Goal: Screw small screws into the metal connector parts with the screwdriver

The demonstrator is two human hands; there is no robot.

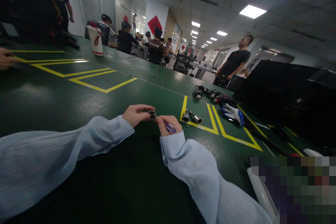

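My left hand (137,114) grips a small round metal part (152,114) with a dark inside, its open end turned toward my right hand. Closed around a screwdriver (170,127) with a purple, see-through handle is my right hand (168,123). The screwdriver's thin shaft points left and its tip reaches the rim of the round part; whether it touches anything inside I cannot tell. Just right of my right hand, two metal cylinder-shaped parts (196,117) lie within a yellow-taped box on the green table (110,196).
Dark cabled parts (210,93) and a white-and-blue glove (233,113) lie at the right. A white cup (95,40) with a red strap stands at the back left. Another person's hand (7,59) is at the left edge. Yellow tape (89,85) marks the tabletop.
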